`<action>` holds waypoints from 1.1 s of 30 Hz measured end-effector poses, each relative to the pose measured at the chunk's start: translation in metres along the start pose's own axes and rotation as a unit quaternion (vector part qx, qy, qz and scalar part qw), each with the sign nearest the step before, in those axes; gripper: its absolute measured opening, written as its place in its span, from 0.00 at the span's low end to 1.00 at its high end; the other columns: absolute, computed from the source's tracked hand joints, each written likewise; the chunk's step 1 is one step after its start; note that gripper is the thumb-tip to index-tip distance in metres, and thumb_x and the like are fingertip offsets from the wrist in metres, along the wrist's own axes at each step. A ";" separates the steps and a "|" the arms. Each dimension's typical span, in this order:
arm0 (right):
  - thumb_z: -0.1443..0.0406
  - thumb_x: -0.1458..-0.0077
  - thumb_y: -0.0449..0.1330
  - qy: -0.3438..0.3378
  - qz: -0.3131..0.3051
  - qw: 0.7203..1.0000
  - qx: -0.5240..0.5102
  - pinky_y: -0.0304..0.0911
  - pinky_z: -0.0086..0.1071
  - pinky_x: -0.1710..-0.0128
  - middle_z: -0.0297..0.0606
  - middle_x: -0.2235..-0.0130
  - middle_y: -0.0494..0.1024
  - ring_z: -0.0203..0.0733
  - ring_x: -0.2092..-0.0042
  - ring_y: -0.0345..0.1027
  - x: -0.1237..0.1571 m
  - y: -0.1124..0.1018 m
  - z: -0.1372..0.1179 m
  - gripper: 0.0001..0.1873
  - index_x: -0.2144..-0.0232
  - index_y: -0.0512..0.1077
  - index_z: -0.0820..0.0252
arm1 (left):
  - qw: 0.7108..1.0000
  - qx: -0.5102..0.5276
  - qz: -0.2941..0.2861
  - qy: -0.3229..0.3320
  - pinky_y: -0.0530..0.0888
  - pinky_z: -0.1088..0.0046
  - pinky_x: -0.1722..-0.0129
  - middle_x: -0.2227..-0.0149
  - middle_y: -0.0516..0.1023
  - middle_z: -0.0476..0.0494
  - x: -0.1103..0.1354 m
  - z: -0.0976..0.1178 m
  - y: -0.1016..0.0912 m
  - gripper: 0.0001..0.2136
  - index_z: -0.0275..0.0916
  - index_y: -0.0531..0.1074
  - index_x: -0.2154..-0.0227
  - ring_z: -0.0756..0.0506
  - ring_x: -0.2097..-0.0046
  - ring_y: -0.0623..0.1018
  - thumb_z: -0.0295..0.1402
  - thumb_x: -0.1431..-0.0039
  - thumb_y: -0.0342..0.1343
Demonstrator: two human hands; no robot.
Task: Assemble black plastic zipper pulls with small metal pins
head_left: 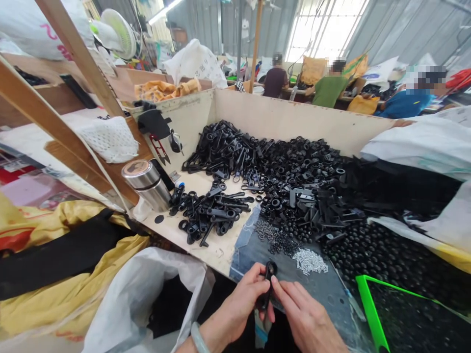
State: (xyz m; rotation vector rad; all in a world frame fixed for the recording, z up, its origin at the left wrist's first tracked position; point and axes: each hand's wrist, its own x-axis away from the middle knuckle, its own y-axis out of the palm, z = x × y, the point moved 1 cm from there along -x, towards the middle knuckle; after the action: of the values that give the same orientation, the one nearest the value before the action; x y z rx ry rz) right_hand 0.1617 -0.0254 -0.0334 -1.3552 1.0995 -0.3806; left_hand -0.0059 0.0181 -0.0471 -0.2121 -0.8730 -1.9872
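Note:
My left hand [245,299] and my right hand [303,311] meet at the near edge of the worktable [221,255], both pinching one black plastic clip [268,287] held upright between the fingertips. A pale bangle sits on my left wrist. Just beyond the hands lie a small heap of white pins [310,261] and a patch of tiny dark pins [274,238] on a blue cloth [253,252]. A pile of assembled black clips [211,213] lies to the left, with a bigger heap [228,149] further back.
Black rings and buckles [301,181] and black beads [386,257] cover the table's right side. A steel flask [149,184] stands at left. A green-rimmed tray [371,306] sits near right, a white bag [147,299] near left. Three people work at the back.

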 end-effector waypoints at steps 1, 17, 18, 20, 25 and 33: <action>0.77 0.39 0.45 0.013 0.001 0.999 -0.032 0.77 0.29 0.57 0.43 0.57 0.81 0.41 0.58 0.77 -0.003 -0.004 0.001 0.25 0.45 0.71 0.62 | 1.000 -0.001 0.011 0.009 0.57 0.77 0.78 0.71 0.72 0.54 0.000 0.001 0.001 0.12 0.40 0.66 0.60 0.54 0.78 0.73 0.41 0.44 0.54; 0.67 0.32 0.53 0.226 -0.006 0.903 -0.366 0.72 0.25 0.60 0.35 0.59 0.81 0.35 0.61 0.78 -0.007 -0.003 0.019 0.15 0.52 0.79 0.51 | 0.994 -0.090 0.065 0.023 0.53 0.77 0.78 0.74 0.67 0.55 -0.004 -0.004 0.008 0.18 0.37 0.66 0.57 0.54 0.77 0.60 0.48 0.38 0.54; 0.66 0.32 0.53 0.234 -0.001 0.900 -0.369 0.72 0.25 0.61 0.36 0.59 0.81 0.35 0.62 0.78 -0.006 -0.003 0.021 0.15 0.53 0.79 0.52 | 0.993 -0.093 0.065 0.019 0.53 0.77 0.78 0.75 0.67 0.55 -0.003 -0.004 0.009 0.18 0.37 0.66 0.57 0.54 0.77 0.60 0.48 0.38 0.54; 0.65 0.33 0.54 0.239 0.005 0.900 -0.365 0.71 0.24 0.61 0.36 0.60 0.81 0.35 0.63 0.78 -0.006 -0.004 0.024 0.14 0.53 0.79 0.52 | 0.993 -0.093 0.066 0.013 0.53 0.76 0.78 0.75 0.66 0.55 -0.003 -0.003 0.010 0.17 0.37 0.65 0.57 0.54 0.77 0.59 0.47 0.38 0.54; 0.65 0.33 0.56 0.222 0.004 0.917 -0.330 0.71 0.24 0.58 0.36 0.59 0.81 0.35 0.60 0.78 -0.007 -0.005 0.021 0.13 0.53 0.79 0.52 | 0.993 -0.090 0.074 0.017 0.53 0.76 0.78 0.75 0.66 0.56 -0.004 -0.006 0.010 0.16 0.37 0.65 0.58 0.55 0.78 0.59 0.46 0.38 0.53; 0.66 0.32 0.56 0.149 0.069 0.959 -0.230 0.73 0.26 0.60 0.37 0.61 0.80 0.36 0.61 0.77 -0.007 0.005 0.013 0.09 0.56 0.77 0.55 | 0.993 -0.095 0.070 0.029 0.53 0.77 0.80 0.75 0.66 0.55 -0.006 -0.011 0.009 0.15 0.38 0.65 0.59 0.55 0.79 0.60 0.46 0.38 0.53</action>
State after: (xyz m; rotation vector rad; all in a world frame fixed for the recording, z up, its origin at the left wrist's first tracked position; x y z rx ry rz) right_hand 0.1668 -0.0118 -0.0368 -1.6486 1.5956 -0.2367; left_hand 0.0069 0.0125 -0.0535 -0.3153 -0.6152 -1.9342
